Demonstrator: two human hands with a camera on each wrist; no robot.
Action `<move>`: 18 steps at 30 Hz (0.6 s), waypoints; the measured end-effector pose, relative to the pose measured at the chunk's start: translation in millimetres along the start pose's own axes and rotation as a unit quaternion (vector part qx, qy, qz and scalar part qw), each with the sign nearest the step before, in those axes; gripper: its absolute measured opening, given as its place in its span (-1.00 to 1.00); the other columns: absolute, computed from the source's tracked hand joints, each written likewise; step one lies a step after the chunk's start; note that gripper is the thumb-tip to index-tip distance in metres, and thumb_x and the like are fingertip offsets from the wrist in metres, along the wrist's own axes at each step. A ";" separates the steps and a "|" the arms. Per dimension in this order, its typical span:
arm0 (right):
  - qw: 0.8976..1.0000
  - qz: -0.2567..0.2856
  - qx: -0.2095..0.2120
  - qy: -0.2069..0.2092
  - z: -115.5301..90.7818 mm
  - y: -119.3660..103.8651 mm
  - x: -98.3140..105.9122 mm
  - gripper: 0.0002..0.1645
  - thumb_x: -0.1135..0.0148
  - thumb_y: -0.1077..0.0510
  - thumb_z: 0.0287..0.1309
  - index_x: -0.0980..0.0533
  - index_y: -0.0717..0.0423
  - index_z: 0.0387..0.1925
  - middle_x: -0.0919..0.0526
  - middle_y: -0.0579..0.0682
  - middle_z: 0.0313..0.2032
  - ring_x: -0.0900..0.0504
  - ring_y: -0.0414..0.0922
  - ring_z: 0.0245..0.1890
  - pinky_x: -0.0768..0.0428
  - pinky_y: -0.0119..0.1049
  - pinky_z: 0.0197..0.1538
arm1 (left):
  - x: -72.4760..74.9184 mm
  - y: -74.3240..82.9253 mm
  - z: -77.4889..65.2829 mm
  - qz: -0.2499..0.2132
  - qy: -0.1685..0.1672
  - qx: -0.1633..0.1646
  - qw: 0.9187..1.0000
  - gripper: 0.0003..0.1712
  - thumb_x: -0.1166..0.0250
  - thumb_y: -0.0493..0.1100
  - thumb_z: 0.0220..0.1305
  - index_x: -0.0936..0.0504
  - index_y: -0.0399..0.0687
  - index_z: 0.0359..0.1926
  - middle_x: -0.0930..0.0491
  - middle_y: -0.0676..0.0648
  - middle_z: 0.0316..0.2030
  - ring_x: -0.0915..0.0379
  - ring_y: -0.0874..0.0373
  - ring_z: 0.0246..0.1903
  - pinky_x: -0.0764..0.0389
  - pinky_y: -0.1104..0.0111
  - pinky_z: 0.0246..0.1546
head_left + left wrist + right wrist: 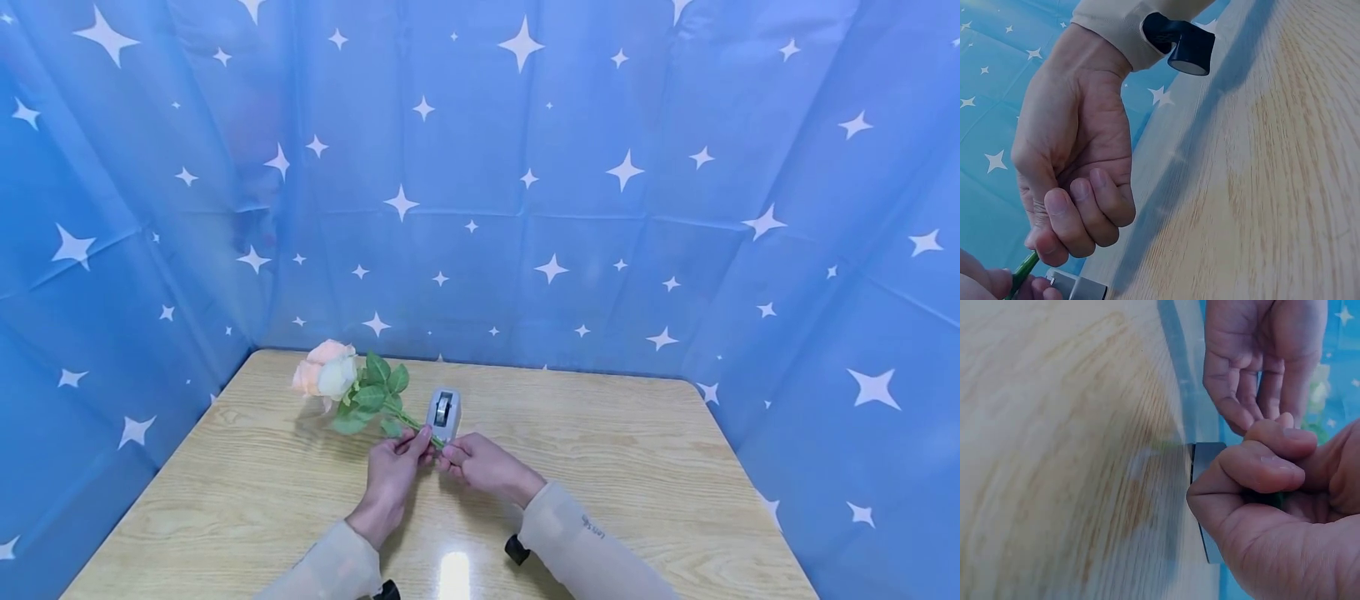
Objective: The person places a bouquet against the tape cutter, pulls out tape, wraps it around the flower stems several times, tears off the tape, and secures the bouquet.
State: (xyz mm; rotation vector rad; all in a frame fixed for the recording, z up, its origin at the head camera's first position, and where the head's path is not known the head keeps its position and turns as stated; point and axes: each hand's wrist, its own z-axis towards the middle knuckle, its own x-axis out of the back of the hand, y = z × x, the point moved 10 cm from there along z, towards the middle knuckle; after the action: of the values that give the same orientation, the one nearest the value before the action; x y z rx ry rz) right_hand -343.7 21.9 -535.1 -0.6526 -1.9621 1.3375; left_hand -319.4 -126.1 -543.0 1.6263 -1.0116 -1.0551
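Note:
A bunch of pale pink and white roses (330, 372) with green leaves lies slantwise in the head view, blooms to the far left. My left hand (392, 477) pinches the green stems between thumb and fingertips. Close beside it, my right hand (489, 468) grips the lower stem ends with curled fingers. A short piece of green stem (1024, 270) shows between both hands in the left wrist view. Just behind the stems stands a grey tape dispenser (453, 408) with a roll of clear tape. Most of the stem ends are hidden inside my right hand.
A light wood-grain table (600, 450) lies under everything. Blue curtains (480, 250) with white stars hang at its back and both sides. Small black devices (517, 550) are at both sleeve cuffs. Light glares off the table's near part.

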 end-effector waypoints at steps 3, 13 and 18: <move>1.000 0.003 -0.004 0.004 -0.1 1.6 -1.2 -0.57 0.04 0.18 0.90 -0.63 0.37 -0.09 -0.40 -0.18 -0.52 -0.25 -0.25 -0.54 -0.24 -0.45 -0.46 | 0.4 -1.0 -0.5 0.007 -0.002 0.003 1.000 -0.54 -0.44 -0.13 0.72 -0.63 -0.47 0.29 -0.88 -0.22 0.00 -0.77 0.26 -0.19 -0.88 0.42 -0.04; 0.999 -0.008 0.009 0.031 -0.3 0.0 0.9 -0.54 0.05 0.16 0.91 -0.64 0.38 -0.09 -0.46 -0.13 -0.46 -0.28 -0.29 -0.55 -0.26 -0.49 -0.49 | 0.2 -5.2 -0.2 0.018 -0.017 0.002 1.000 -0.50 -0.40 -0.15 0.75 -0.65 -0.51 0.39 -0.85 -0.11 -0.08 -0.74 0.26 -0.19 -0.84 0.45 -0.14; 0.999 -0.025 0.021 0.042 -0.9 -4.0 1.9 -0.56 0.04 0.20 0.90 -0.64 0.40 -0.10 -0.49 -0.10 -0.43 -0.30 -0.28 -0.54 -0.26 -0.49 -0.49 | -0.6 -3.6 -2.8 0.032 -0.028 -0.004 0.999 -0.55 -0.37 -0.17 0.76 -0.69 -0.49 0.36 -0.86 -0.13 -0.05 -0.75 0.24 -0.16 -0.83 0.43 -0.15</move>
State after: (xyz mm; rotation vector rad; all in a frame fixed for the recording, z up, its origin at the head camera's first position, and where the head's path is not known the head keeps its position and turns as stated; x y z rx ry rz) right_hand -344.4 22.3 -530.7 -0.6268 -1.8658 1.2973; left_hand -316.3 -124.0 -545.8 1.5553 -1.0896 -1.0650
